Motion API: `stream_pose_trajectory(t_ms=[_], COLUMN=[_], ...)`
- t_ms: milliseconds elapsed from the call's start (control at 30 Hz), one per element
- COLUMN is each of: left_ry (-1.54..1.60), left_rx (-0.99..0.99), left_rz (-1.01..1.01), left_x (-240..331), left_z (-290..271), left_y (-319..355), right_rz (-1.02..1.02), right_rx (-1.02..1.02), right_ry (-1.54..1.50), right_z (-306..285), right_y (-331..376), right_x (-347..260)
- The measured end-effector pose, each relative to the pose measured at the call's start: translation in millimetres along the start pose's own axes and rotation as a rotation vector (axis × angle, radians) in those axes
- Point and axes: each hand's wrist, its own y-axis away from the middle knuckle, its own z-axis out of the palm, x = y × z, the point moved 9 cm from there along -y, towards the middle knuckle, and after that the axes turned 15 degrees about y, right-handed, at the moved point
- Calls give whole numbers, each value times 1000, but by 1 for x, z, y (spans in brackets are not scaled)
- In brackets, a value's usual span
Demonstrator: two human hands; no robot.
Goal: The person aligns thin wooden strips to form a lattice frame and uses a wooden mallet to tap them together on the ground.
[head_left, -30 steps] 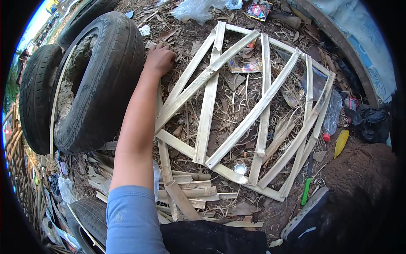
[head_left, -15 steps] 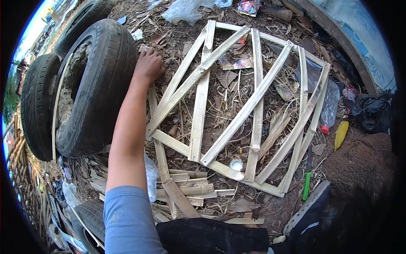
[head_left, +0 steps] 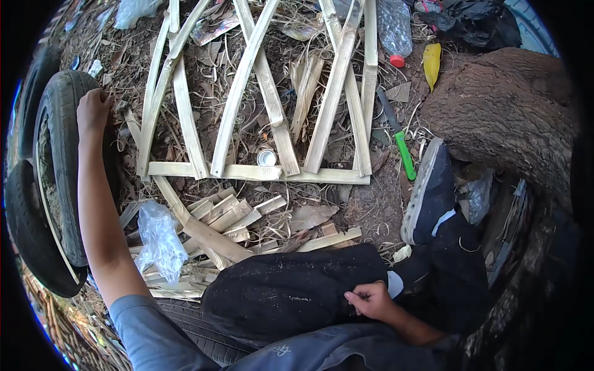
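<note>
Sitting on the ground, the person has a big tree root (head_left: 501,105) at the right edge of the ground and two black tyres (head_left: 52,185) standing upright at the left edge. Between them lies a wide frame of split bamboo slats (head_left: 247,111), flat on the dirt and dry leaves, reaching to the far edge. The left hand (head_left: 93,111) rests on the top of the nearer tyre, fingers bent over the rubber, just beside the left corner of the frame; it holds nothing else. The right hand (head_left: 368,300) lies on the dark trouser leg (head_left: 297,290), loosely curled, pinching the cloth a little. A grey shoe (head_left: 427,191) points toward the root. Near the person, a pile of short bamboo offcuts (head_left: 229,216) lies beside a clear plastic bag (head_left: 159,238). A knife with a green handle (head_left: 399,139) lies near the frame's right side. A small white cap (head_left: 266,156) sits inside the frame.
</note>
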Motion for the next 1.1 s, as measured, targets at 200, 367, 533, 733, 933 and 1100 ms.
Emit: stream_pose_trajectory(t_ms=[200,367,533,733,933,1100], left_ry=[136,486,573,459,651,636], left_rx=[14,-163,-559,-676,-680,-801], left_rz=[4,227,214,204,174,-364], left_x=[64,248,342,377,372,304], left_z=[-82,-100,-57,-29,15,43], left_y=[59,204,299,304,302,278], right_rz=[116,-291,-348,-644,-688,-455], right_rx=[-76,204,233,677,697,672], right_ry=[-274,-323,-393,487,498,296], right_z=[5,-40,-34,-39,-40,-68], right_y=[-13,-52,-87,-54,-95,-139], right_x=[-15,-98,-121,-152,-129,-108])
